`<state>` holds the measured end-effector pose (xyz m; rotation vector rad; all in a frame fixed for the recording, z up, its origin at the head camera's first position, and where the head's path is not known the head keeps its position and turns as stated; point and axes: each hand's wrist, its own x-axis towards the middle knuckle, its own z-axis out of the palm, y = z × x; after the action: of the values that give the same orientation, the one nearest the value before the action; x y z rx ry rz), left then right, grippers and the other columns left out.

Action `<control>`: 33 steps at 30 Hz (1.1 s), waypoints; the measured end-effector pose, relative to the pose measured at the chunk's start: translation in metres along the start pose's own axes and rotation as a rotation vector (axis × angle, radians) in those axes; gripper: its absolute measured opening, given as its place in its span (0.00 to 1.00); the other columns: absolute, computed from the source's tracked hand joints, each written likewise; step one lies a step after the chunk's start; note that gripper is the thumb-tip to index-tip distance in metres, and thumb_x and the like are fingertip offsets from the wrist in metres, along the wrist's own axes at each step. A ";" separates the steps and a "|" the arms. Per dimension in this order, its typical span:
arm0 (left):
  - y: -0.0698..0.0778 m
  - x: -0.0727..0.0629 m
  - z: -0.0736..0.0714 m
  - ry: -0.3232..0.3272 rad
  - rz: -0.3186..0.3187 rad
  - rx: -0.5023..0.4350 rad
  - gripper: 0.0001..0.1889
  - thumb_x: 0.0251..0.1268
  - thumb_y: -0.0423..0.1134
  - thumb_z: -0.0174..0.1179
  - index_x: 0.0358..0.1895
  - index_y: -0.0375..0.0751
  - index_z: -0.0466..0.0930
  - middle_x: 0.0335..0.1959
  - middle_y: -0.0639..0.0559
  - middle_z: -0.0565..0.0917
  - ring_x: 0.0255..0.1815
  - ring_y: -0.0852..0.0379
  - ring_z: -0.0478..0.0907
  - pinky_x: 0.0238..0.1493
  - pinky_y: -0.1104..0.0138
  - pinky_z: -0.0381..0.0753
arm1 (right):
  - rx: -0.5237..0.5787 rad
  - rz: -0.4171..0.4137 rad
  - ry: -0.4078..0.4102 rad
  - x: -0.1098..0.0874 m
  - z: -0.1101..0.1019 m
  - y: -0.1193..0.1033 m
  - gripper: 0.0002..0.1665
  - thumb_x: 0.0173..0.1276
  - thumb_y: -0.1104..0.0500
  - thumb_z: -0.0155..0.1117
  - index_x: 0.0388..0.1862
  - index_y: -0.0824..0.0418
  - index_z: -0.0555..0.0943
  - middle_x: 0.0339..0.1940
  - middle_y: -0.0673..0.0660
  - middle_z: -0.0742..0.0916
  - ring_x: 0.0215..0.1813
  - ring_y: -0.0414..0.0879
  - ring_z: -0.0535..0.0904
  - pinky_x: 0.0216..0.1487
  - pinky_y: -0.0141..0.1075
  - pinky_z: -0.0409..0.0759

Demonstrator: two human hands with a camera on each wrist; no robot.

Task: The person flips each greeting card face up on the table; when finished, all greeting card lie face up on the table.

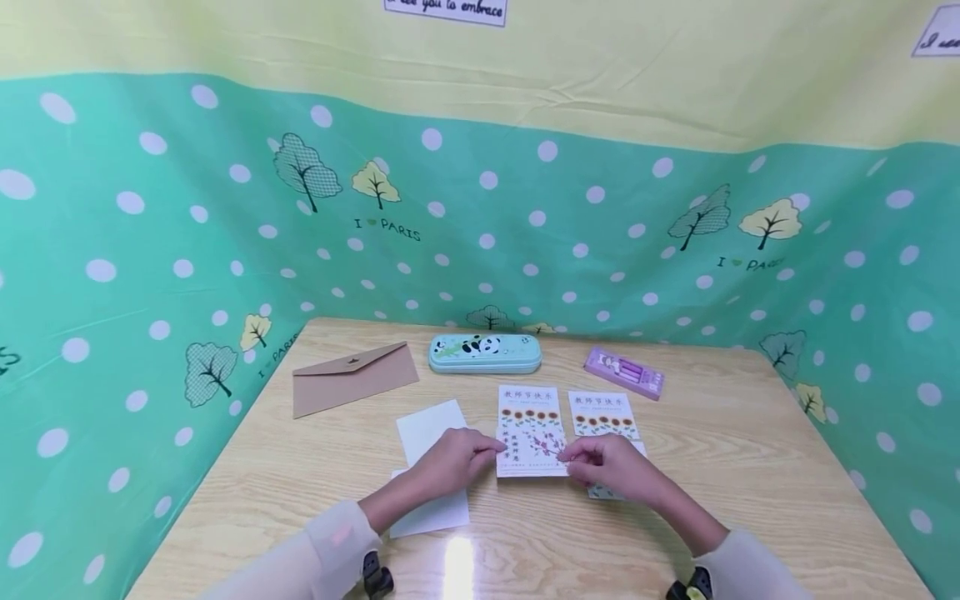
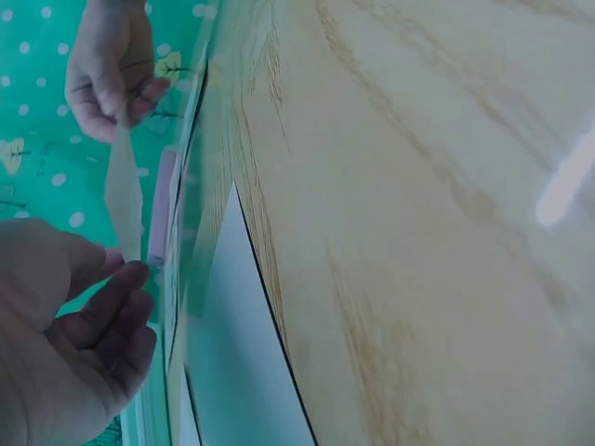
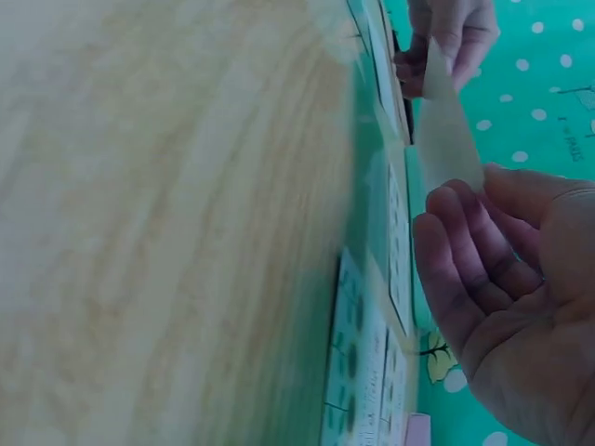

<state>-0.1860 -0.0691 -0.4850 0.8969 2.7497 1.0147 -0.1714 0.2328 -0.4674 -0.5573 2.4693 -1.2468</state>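
A white card with pink blossoms and Chinese characters (image 1: 531,454) is held between both hands, slightly raised in the wrist views. My left hand (image 1: 453,460) pinches its left edge between thumb and fingertips. At its right edge, the right hand (image 1: 611,468) pinches the lower corner. Just behind it lies a sunflower card (image 1: 529,406), its lower part covered in the head view. Another sunflower card (image 1: 602,407) lies to the right, partly hidden by the right hand. Two blank white cards (image 1: 431,423) lie by the left hand, which covers part of them.
A brown envelope (image 1: 356,382) lies at the back left of the wooden table (image 1: 300,500). Behind the cards stands a blue panda pencil case (image 1: 484,357), with a purple pen box (image 1: 624,373) to its right. A green dotted curtain (image 1: 480,225) surrounds the table's back and sides.
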 end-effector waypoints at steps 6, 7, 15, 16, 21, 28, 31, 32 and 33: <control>0.003 0.003 0.004 -0.065 -0.050 -0.036 0.17 0.70 0.41 0.63 0.59 0.42 0.85 0.40 0.55 0.88 0.36 0.69 0.77 0.39 0.73 0.78 | -0.121 -0.040 -0.048 -0.003 0.008 0.005 0.25 0.70 0.59 0.68 0.65 0.66 0.80 0.29 0.46 0.87 0.26 0.33 0.77 0.28 0.29 0.76; 0.003 0.004 0.005 -0.075 -0.049 -0.028 0.18 0.70 0.41 0.63 0.60 0.42 0.84 0.38 0.57 0.86 0.35 0.69 0.76 0.37 0.74 0.77 | -0.136 -0.042 -0.054 -0.004 0.009 0.005 0.27 0.70 0.59 0.68 0.65 0.66 0.79 0.28 0.45 0.86 0.25 0.32 0.75 0.28 0.28 0.75; 0.004 0.005 0.012 -0.133 -0.037 0.088 0.20 0.69 0.42 0.64 0.62 0.43 0.83 0.24 0.61 0.74 0.26 0.67 0.67 0.27 0.74 0.66 | -0.180 -0.015 -0.100 -0.003 0.013 0.003 0.27 0.70 0.59 0.68 0.65 0.67 0.79 0.25 0.41 0.83 0.24 0.30 0.71 0.28 0.27 0.71; 0.004 0.005 0.012 -0.139 -0.033 0.102 0.20 0.69 0.42 0.64 0.62 0.43 0.83 0.23 0.61 0.73 0.25 0.67 0.66 0.27 0.74 0.65 | -0.178 -0.011 -0.104 -0.003 0.013 0.003 0.27 0.69 0.59 0.68 0.65 0.67 0.79 0.25 0.41 0.83 0.23 0.30 0.71 0.28 0.27 0.71; 0.005 0.008 0.014 -0.156 -0.029 0.134 0.21 0.69 0.43 0.64 0.63 0.43 0.83 0.21 0.61 0.71 0.24 0.67 0.64 0.26 0.74 0.62 | -0.157 0.005 -0.113 -0.002 0.012 0.005 0.27 0.69 0.59 0.69 0.65 0.67 0.79 0.24 0.43 0.83 0.22 0.32 0.71 0.26 0.28 0.71; 0.006 0.013 0.016 -0.162 0.008 0.175 0.05 0.68 0.42 0.65 0.42 0.48 0.85 0.17 0.63 0.68 0.21 0.67 0.63 0.24 0.74 0.62 | -0.112 0.038 -0.129 0.000 0.012 0.009 0.28 0.69 0.58 0.69 0.66 0.66 0.79 0.23 0.46 0.83 0.21 0.34 0.72 0.22 0.27 0.69; 0.004 0.012 0.018 -0.160 0.001 0.180 0.11 0.67 0.42 0.66 0.50 0.46 0.87 0.18 0.63 0.69 0.22 0.67 0.63 0.26 0.74 0.63 | -0.125 0.038 -0.123 0.001 0.012 0.009 0.28 0.69 0.58 0.69 0.66 0.65 0.79 0.22 0.46 0.82 0.20 0.33 0.71 0.22 0.27 0.68; 0.004 0.012 0.019 -0.158 0.002 0.186 0.14 0.66 0.42 0.67 0.53 0.45 0.87 0.18 0.63 0.69 0.23 0.67 0.64 0.27 0.74 0.63 | -0.130 0.037 -0.121 0.001 0.012 0.010 0.28 0.68 0.58 0.69 0.66 0.65 0.80 0.22 0.45 0.82 0.20 0.33 0.70 0.22 0.27 0.68; 0.003 0.012 0.019 -0.153 0.003 0.192 0.17 0.66 0.42 0.67 0.57 0.45 0.86 0.18 0.63 0.69 0.23 0.67 0.64 0.27 0.74 0.63 | -0.137 0.036 -0.118 0.001 0.012 0.010 0.28 0.68 0.59 0.69 0.65 0.65 0.80 0.22 0.45 0.82 0.20 0.33 0.70 0.22 0.27 0.68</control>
<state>-0.1891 -0.0496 -0.4962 0.9602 2.7493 0.6599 -0.1687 0.2294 -0.4829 -0.6005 2.4665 -1.0074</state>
